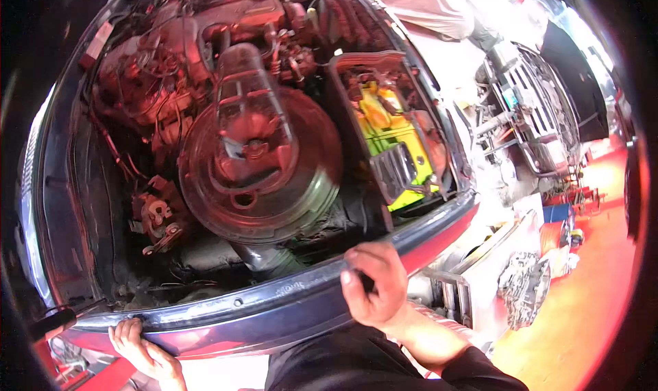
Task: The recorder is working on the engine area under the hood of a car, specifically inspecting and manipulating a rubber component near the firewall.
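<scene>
I stand at the dark blue fender (274, 302) of a car with its engine bay exposed. My left hand (140, 350) rests on the fender's outer edge, its fingers laid over the lip. Farther right, my right hand (375, 281) is at the fender's upper edge, fingers curled in and thumb close to them. Whatever they may hold is hidden. Just beyond the hands sits a large round dark air cleaner housing (315, 151) with a duct on top. Right of it, a yellow-green battery (411, 151) stands in a walled compartment.
Engine parts with hoses and wires (161, 76) fill the far left of the bay. A black cylinder with a thin rod (55, 324) is at the lower left corner. On the right lie metal parts (524, 281) beside an orange-red floor (582, 309), with a metal frame (534, 110) farther off.
</scene>
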Available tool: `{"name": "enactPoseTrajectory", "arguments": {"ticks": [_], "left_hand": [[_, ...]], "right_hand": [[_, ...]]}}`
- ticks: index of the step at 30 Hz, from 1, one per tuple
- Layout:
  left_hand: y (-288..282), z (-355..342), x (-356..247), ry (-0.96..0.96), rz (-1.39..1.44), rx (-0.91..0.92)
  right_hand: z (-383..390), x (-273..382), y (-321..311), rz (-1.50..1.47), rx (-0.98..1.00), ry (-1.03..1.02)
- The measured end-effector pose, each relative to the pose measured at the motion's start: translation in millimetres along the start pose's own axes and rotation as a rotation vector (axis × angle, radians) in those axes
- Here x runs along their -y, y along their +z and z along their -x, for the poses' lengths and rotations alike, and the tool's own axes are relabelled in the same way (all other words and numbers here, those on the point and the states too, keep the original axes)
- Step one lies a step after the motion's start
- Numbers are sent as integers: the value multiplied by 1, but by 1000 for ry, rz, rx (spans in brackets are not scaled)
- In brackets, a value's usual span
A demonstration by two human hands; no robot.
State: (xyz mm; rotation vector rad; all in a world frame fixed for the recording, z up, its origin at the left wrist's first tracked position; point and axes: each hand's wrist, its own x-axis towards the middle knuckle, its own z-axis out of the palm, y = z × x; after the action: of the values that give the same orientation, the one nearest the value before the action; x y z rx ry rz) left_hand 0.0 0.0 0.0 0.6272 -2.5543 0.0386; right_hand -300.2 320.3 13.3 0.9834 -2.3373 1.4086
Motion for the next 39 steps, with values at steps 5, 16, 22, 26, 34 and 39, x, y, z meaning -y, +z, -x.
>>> {"name": "enactPoseTrajectory", "arguments": {"ticks": [5, 16, 22, 26, 34, 39], "left_hand": [[-6, 6, -3, -20, -57, -35], [-13, 2, -15, -24, 4, -116], [-16, 4, -10, -18, -21, -149], [-25, -1, -2, 3, -3, -152], [-28, -10, -3, -60, 41, -225], [-36, 0, -11, -111, 68, -289]], "right_hand": [[-28, -28, -65, 262, -336, 178], [-8, -23, -108, 118, -295, 447], [-84, -43, -97, 176, -192, 385], [-96, -24, -96, 308, 284, 268], [37, -13, -21, 257, -20, -15], [45, -3, -20, 204, 3, -3]]}}
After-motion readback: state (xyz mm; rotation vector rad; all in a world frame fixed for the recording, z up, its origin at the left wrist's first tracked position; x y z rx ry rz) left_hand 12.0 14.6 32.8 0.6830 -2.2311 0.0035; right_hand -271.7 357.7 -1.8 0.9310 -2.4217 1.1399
